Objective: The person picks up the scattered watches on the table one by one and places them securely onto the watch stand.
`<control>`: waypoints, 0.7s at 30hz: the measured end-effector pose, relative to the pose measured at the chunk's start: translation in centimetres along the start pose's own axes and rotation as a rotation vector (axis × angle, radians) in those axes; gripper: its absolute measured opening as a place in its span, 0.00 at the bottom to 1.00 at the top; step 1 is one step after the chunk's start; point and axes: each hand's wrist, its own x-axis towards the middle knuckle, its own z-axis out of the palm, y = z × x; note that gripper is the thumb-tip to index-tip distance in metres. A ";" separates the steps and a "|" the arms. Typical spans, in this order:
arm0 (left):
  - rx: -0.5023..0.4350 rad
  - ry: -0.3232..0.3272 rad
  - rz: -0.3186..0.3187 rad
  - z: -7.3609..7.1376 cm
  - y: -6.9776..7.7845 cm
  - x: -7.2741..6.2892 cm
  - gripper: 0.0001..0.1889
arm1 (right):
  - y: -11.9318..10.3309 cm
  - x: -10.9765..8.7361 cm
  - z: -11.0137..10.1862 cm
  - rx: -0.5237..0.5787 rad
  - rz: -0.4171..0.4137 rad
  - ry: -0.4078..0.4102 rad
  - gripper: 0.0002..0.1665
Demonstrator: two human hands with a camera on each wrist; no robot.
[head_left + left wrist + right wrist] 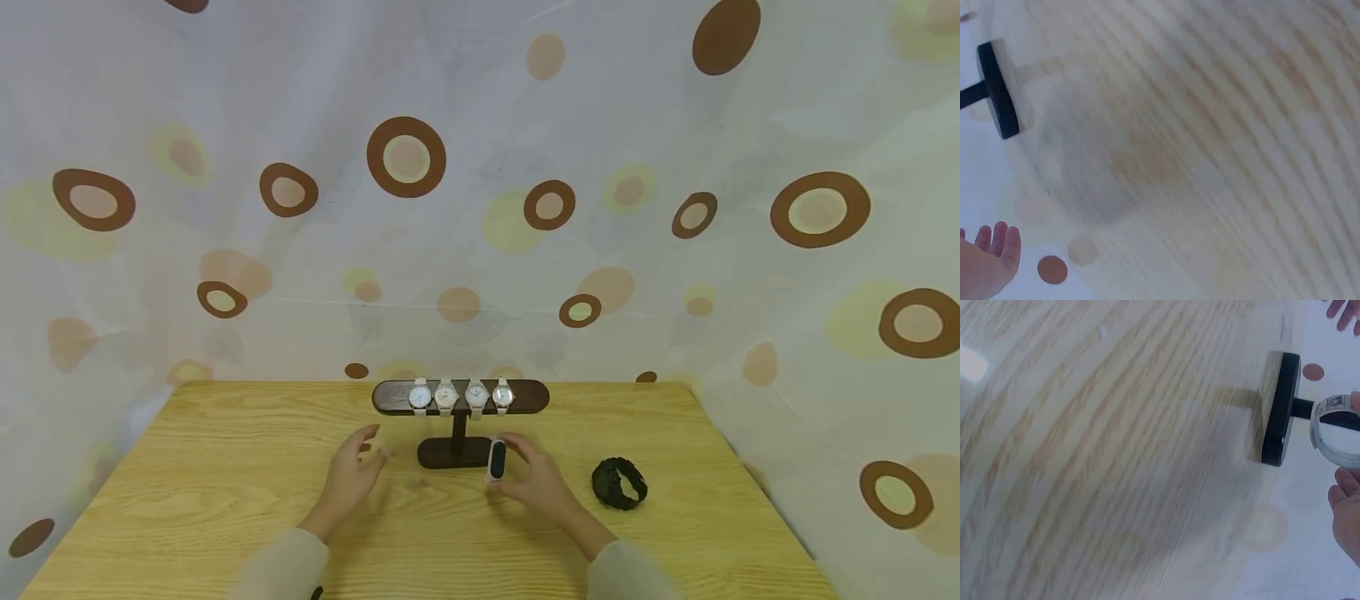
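My right hand [536, 482] pinches a fitness band [497, 460] with a dark oval screen and a pale strap. In the right wrist view the band's strap [1333, 452] forms a closed loop beside the fingers. My left hand [351, 473] holds nothing; its fingers are spread and loosely bent, left of the stand's base. Between and beyond the hands stands a dark wooden T-shaped watch stand [459, 433]. Several white-strapped watches [446, 396] sit side by side along its top bar. The band overlaps the right end of the stand's base [450, 452] in the head view.
A black wristwatch [618, 483] with its strap looped lies on the wooden table [225, 483], right of my right hand. Behind the table's far edge hangs a pale curtain [480, 250] with brown and yellow ovals.
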 end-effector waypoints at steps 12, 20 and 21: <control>0.020 0.016 -0.023 -2.7 0.7 1.7 0.37 | 1.2 -0.1 -3.1 -0.003 0.061 0.061 0.39; 0.110 -0.002 0.038 -3.6 1.4 2.3 0.41 | 1.2 0.1 -5.3 -0.128 0.080 0.088 0.39; 0.144 0.000 0.067 -3.6 1.5 2.4 0.41 | 1.2 0.2 -5.7 -0.147 0.067 0.096 0.39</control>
